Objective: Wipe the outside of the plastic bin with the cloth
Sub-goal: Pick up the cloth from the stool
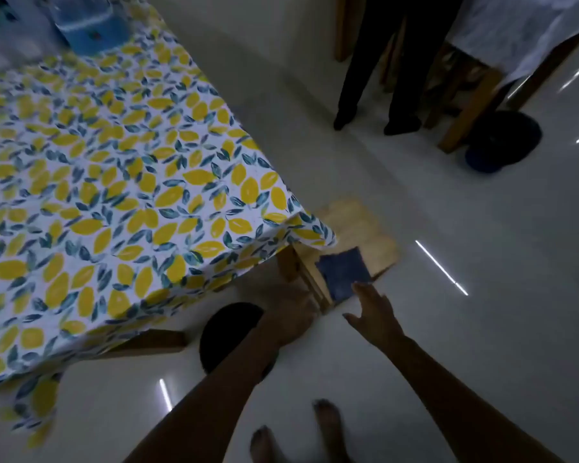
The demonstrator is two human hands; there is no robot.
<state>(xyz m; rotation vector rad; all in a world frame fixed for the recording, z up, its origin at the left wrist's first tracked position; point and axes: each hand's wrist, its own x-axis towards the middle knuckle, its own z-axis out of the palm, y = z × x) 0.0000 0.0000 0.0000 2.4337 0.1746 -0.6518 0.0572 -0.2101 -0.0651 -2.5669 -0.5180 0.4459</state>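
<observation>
The blue plastic bin [87, 26] sits blurred at the far left end of the counter [121, 182], on its lemon-print covering; lower down, the left hand [290, 312] reaches to the wooden stool [358, 228] at the counter's corner, too blurred to tell whether its fingers grip anything; just right, the right hand [373, 312] is spread open, empty, its fingertips at the near edge of the dark blue cloth [345, 274] lying on the stool.
</observation>
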